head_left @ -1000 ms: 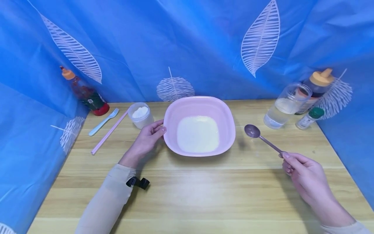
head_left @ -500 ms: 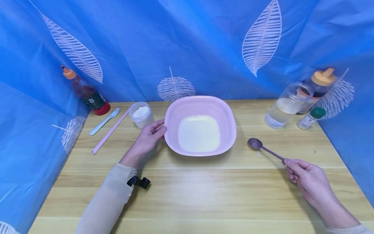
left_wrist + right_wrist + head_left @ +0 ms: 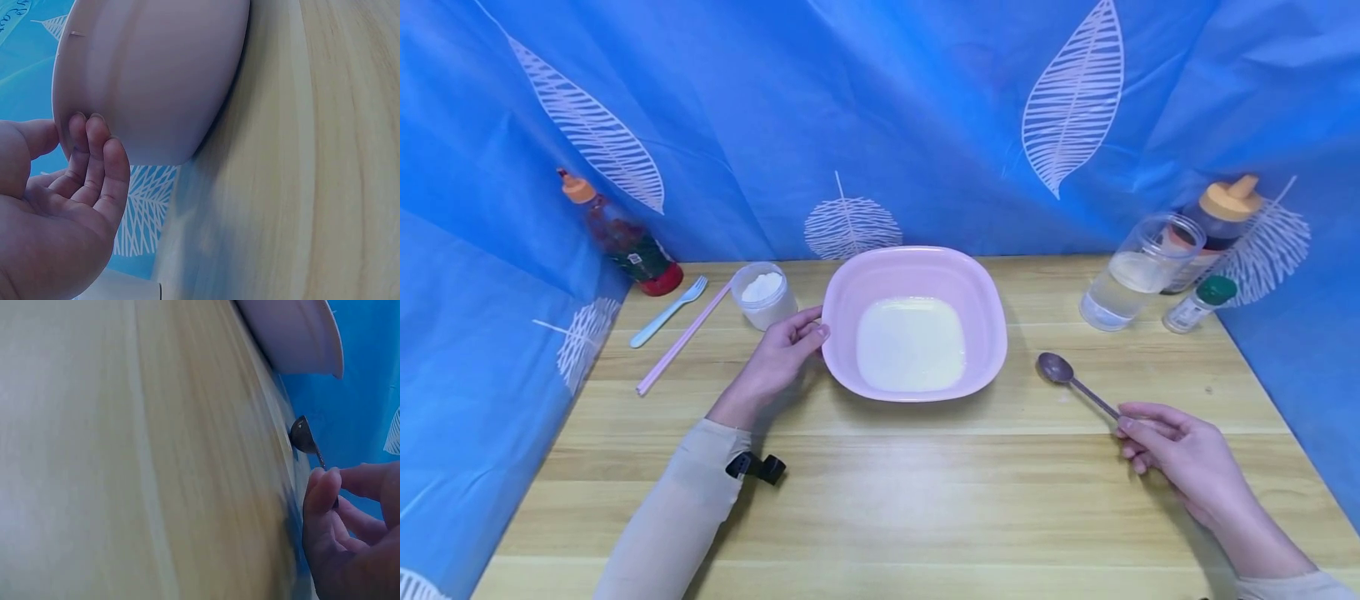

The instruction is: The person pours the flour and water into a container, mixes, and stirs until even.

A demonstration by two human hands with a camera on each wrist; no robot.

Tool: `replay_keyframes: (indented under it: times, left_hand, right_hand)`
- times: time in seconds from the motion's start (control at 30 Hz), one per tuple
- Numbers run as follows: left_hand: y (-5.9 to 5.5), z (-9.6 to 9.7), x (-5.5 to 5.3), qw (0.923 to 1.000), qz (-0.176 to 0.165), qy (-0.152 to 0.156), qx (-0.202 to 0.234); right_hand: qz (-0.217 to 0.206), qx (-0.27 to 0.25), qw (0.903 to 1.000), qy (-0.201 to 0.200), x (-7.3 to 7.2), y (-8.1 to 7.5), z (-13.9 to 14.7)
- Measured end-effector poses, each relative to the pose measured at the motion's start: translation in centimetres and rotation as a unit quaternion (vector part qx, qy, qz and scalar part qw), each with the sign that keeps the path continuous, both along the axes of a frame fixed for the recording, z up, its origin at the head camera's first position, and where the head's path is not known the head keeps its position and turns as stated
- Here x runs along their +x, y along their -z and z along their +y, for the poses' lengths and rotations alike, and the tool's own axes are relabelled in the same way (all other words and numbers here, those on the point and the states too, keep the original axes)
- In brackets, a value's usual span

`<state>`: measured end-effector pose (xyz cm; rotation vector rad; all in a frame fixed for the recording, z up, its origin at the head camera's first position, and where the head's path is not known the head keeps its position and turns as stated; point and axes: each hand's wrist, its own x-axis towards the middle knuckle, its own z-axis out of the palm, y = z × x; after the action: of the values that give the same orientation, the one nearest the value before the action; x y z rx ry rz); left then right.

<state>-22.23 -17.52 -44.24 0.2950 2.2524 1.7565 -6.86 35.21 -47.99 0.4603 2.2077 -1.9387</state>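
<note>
A pink plastic basin (image 3: 992, 333) with a white, milky layer in its bottom stands mid-table. My left hand (image 3: 780, 358) pinches its left rim, thumb on top and fingers (image 3: 116, 159) curled beneath against the outer wall. At the right, my right hand (image 3: 1183, 450) holds the handle end of a dark purple-brown measuring spoon (image 3: 1056, 367) between thumb and fingers. The spoon's round bowl lies low at the tabletop, right of the basin. In the right wrist view that spoon bowl (image 3: 302, 434) seems to touch the wood.
Behind my left hand are a jar (image 3: 765, 296) of white powder, a pink straw-like stick (image 3: 683, 339), a blue fork (image 3: 667, 312) and a red sauce bottle (image 3: 625, 237). A clear cup of liquid (image 3: 1123, 283), green-capped shaker (image 3: 1199, 303) and dark bottle (image 3: 1221, 218) stand back right.
The spoon has come down and toward me, its bowl now at the table. My right hand's grip has shifted along the handle. My left hand and the basin stay put.
</note>
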Motion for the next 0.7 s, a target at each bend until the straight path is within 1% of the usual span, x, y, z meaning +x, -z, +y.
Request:
replay_keyframes:
  times: [0.07,0.1,0.17,0.23,0.3,0.4,0.5,0.63,0.7]
  left_hand:
    - [0.1,0.0,0.0,1.0,0.0,-0.001,-0.001]
    - [0.1,0.0,0.0,1.0,0.001,-0.001,-0.002]
    - [0.1,0.0,0.0,1.0,0.002,-0.002,-0.003]
    - [0.2,-0.1,0.0,1.0,0.003,-0.003,-0.002]
    - [0.2,-0.1,0.0,1.0,0.003,-0.002,-0.002]
    - [0.1,-0.1,0.0,1.0,0.0,-0.003,-0.001]
    - [0.1,-0.1,0.0,1.0,0.001,-0.002,-0.003]
    - [0.0,-0.1,0.0,0.9999,0.005,-0.002,-0.008]
    - [0.0,-0.1,0.0,0.9999,0.008,-0.002,-0.012]
  right_hand:
    - [0.008,0.072,0.9973,-0.011,-0.1,0.1,-0.3]
    - [0.008,0.11,0.9937,-0.018,-0.1,0.2,-0.4]
    - [0.003,0.188,0.9816,-0.033,-0.1,0.1,-0.7]
    - [0.004,0.235,0.9708,-0.049,-0.1,0.1,-1.0]
    - [0.002,0.267,0.9617,-0.063,-0.2,-0.2,-1.2]
    - [0.006,0.287,0.9548,-0.075,-0.4,-0.4,-1.5]
    - [0.021,0.312,0.9465,-0.08,-0.8,-0.5,-1.8]
    - [0.042,0.352,0.9313,-0.084,-0.9,-0.4,-2.1]
    - [0.05,0.365,0.9258,-0.085,-0.9,-0.4,-2.1]
